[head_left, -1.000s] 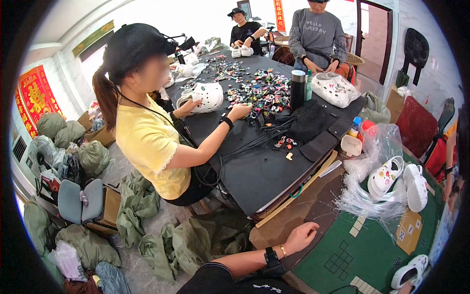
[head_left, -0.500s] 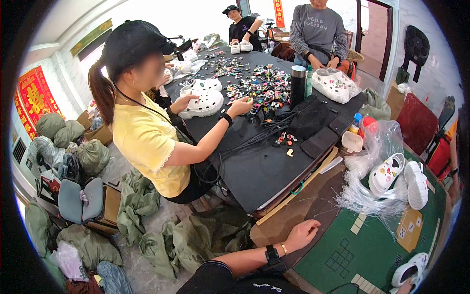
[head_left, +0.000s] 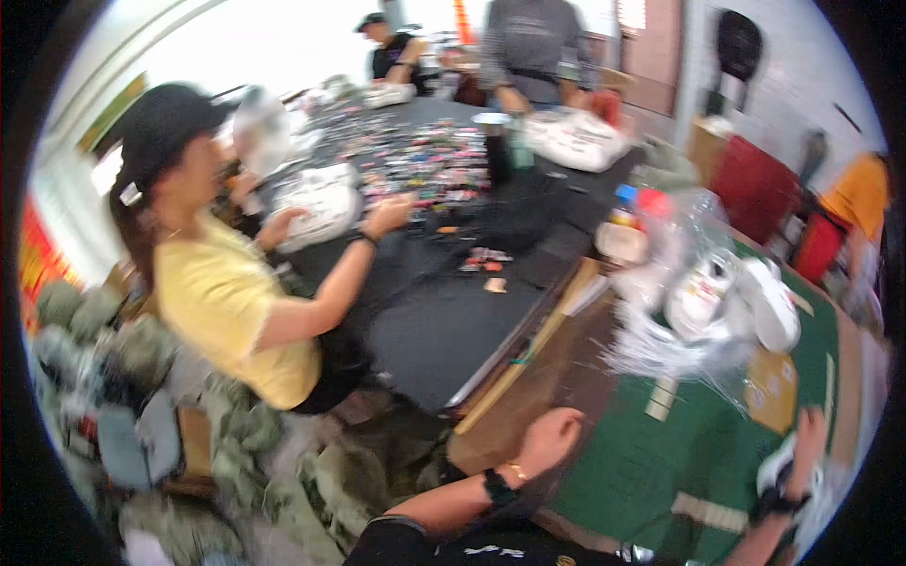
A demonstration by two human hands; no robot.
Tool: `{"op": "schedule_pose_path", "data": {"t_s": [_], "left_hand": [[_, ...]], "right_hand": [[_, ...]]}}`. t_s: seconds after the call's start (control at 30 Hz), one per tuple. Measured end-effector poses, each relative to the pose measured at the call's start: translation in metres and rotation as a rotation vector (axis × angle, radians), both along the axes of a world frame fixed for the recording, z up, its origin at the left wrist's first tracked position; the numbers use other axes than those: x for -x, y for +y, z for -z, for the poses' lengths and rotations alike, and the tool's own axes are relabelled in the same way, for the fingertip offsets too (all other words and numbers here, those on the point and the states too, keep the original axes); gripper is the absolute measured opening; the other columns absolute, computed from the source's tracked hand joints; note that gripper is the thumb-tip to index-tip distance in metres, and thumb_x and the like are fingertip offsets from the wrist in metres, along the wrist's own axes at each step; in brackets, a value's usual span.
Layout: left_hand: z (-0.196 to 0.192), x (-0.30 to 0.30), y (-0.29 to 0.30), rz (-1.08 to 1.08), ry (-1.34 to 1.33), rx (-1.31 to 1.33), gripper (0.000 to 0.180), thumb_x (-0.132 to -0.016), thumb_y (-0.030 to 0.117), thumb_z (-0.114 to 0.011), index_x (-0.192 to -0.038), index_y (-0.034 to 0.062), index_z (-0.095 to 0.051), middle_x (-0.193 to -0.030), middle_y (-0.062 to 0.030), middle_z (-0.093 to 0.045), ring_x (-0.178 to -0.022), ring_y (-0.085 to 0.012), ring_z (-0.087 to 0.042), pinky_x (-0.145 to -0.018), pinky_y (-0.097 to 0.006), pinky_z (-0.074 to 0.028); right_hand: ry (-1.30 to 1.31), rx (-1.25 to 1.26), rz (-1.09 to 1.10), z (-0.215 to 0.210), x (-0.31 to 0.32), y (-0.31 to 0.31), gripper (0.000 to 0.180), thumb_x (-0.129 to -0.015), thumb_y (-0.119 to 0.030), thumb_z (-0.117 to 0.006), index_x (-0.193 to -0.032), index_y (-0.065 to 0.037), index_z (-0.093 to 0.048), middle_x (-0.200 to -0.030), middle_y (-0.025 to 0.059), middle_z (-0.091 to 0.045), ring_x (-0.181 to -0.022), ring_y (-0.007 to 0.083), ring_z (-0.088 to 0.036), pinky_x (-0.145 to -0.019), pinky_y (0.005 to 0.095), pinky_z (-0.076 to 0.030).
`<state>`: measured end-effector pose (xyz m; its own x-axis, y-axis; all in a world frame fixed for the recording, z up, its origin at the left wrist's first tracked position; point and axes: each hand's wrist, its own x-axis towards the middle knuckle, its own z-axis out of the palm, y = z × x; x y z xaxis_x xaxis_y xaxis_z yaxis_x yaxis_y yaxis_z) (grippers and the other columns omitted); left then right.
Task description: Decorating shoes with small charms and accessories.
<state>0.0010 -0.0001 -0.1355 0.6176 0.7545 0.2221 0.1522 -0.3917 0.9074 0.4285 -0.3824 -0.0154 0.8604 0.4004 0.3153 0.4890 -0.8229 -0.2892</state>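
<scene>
My left hand (head_left: 552,440) rests near the brown edge of the green-topped table (head_left: 604,481), its fingers curled in and nothing visible in them. At the right, my right hand (head_left: 809,436) points away from me over the table, its fingers smeared by motion. Beside and partly behind that wrist lies a white clog (head_left: 772,466), largely hidden by my arm; I cannot tell whether the hand touches it. Farther off stand a white clog with coloured charms (head_left: 700,294) and a second white clog (head_left: 769,304), by a bundle of clear plastic strands (head_left: 651,344).
A person in yellow (head_left: 231,292) holds a white clog (head_left: 321,203) at the black table (head_left: 425,340), which bears many small coloured charms (head_left: 425,160). Two other people work at its far side. A dark bottle (head_left: 497,151) and a tan card (head_left: 771,389) are also there.
The view has swung right and blurred. My right hand has come farther into view, reaching up past the clog it was at. My left hand's fingers have curled in.
</scene>
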Motion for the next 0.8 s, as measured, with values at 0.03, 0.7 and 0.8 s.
{"op": "schedule_pose_path", "data": {"t_s": [0.03, 0.7, 0.8], "left_hand": [[-0.003, -0.001, 0.001, -0.013, 0.021, -0.026, 0.018, -0.088, 0.013, -0.06, -0.103, 0.0044, -0.066, -0.097, -0.0131, -0.068, -0.087, -0.0267, -0.067, -0.077, -0.035, -0.053], [0.002, 0.007, 0.003, -0.011, 0.062, -0.054, 0.013, -0.083, 0.001, -0.063, -0.096, -0.0002, -0.065, -0.085, -0.0126, -0.064, -0.072, -0.0243, -0.063, -0.067, -0.034, -0.051], [-0.001, 0.009, 0.004, -0.014, 0.075, -0.044, 0.013, -0.083, 0.002, -0.064, -0.096, 0.0, -0.065, -0.085, -0.0127, -0.064, -0.072, -0.0248, -0.063, -0.067, -0.034, -0.051]], "right_hand": [[-0.086, -0.096, 0.023, -0.015, 0.017, 0.043, 0.038, -0.093, -0.023, -0.056, -0.121, 0.003, -0.058, -0.113, 0.023, -0.063, -0.106, 0.0373, -0.059, -0.094, 0.0401, -0.045], [-0.003, -0.002, 0.229, 0.017, -0.068, 0.244, 0.06, -0.081, -0.037, -0.066, -0.131, -0.007, -0.05, -0.131, 0.0153, -0.05, -0.119, 0.0367, -0.049, -0.098, 0.0525, -0.042], [-0.246, -0.017, -0.054, 0.024, -0.019, 0.259, 0.037, -0.078, -0.03, -0.067, -0.107, -0.008, -0.062, -0.111, 0.0131, -0.058, -0.103, 0.0334, -0.055, -0.087, 0.0481, -0.044]]}}
